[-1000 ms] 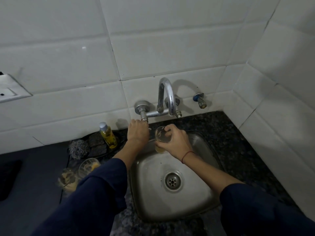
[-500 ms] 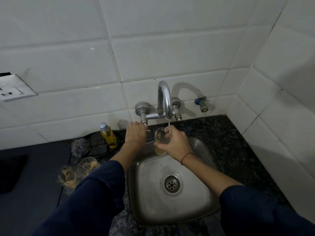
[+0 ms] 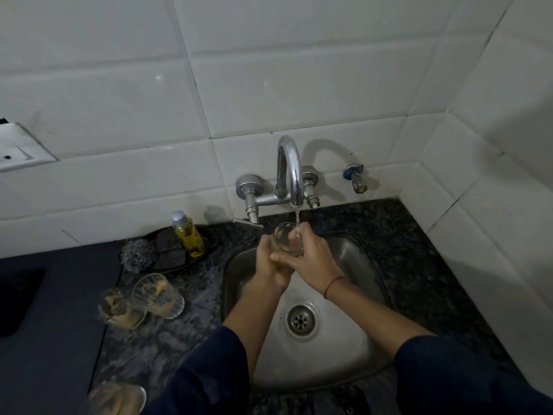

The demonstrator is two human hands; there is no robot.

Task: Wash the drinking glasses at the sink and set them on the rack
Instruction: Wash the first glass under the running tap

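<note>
No text can be read; the yellow bottle (image 3: 189, 235) label is blurred.

Both hands wrap the lower part of the glass (image 3: 285, 239) under the tap, so its base and much of its wall are hidden. At the bench's near left edge, a soiled glass (image 3: 118, 398) is cut by the bottom edge and blurred. The leftmost glass (image 3: 119, 310) beside the sink is smeared by blur. The wall socket (image 3: 18, 148) runs off the left edge.
</note>
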